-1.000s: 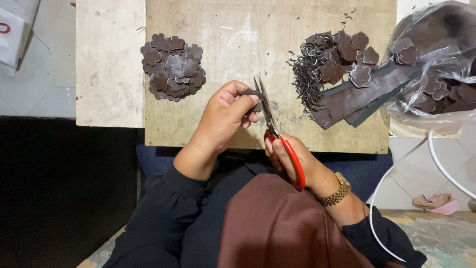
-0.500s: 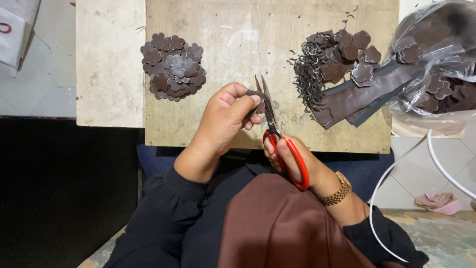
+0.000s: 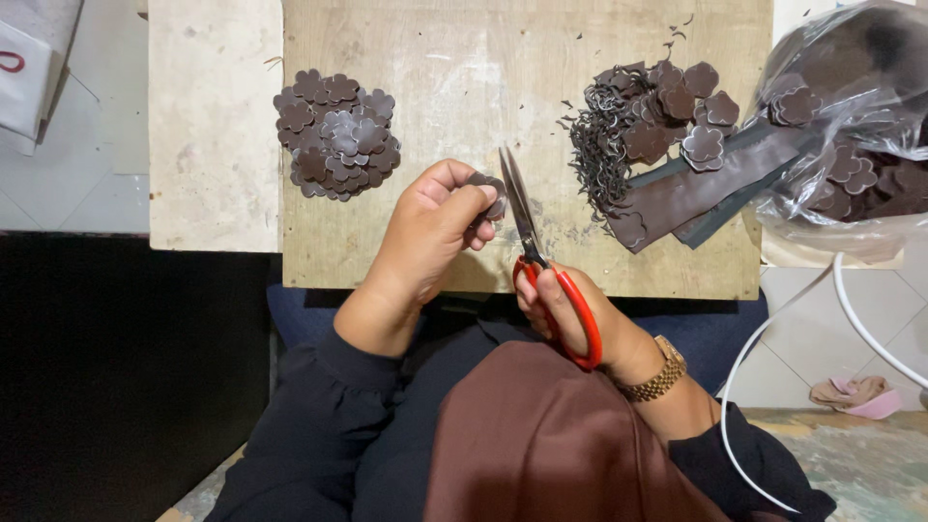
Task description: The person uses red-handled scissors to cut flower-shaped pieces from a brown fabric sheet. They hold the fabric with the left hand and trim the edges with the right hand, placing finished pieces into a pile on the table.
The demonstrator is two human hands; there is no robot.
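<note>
My left hand point(image 3: 430, 227) pinches a small dark brown flower-shaped piece point(image 3: 491, 193) over a worn wooden board point(image 3: 464, 77). My right hand point(image 3: 570, 314) grips red-handled scissors point(image 3: 541, 261), whose blades point up and touch the right side of that piece. A pile of cut brown flower shapes point(image 3: 336, 135) lies on the board to the upper left of my left hand. To the right lie thin trimmings point(image 3: 594, 155), more flower pieces point(image 3: 688, 116) and dark strips point(image 3: 691, 188).
A clear plastic bag point(image 3: 851, 126) with more brown pieces rests at the board's right end. A pale slab point(image 3: 208, 126) adjoins the board on the left. A white cable point(image 3: 773, 329) loops over the tiled floor at right, near a pink cloth point(image 3: 855, 394).
My hands and the scissors have barely moved. The flower piece has turned slightly between my left fingers, against the blades.
</note>
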